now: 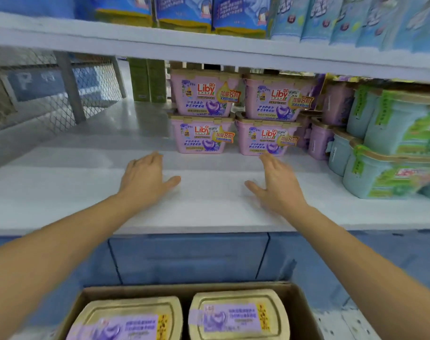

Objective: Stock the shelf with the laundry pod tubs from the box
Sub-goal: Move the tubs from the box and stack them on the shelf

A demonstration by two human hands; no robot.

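Pink Liby laundry pod tubs (202,134) stand two high in two columns at the back of the white shelf (209,212). Below, a cardboard box (299,307) holds two more tubs with gold lids (238,315), seen from above. My left hand (146,177) hovers over the shelf with fingers spread, holding nothing, a little in front of the left pink stack. My right hand (276,182) is likewise open and empty, its fingertips close to the lower right pink tub (265,139).
Blue-green tubs (385,173) and more pink tubs (319,143) crowd the shelf's right side. Green cartons (147,79) stand at the back. A wire mesh panel (49,94) closes the left end. The upper shelf (209,47) carries blue bags.
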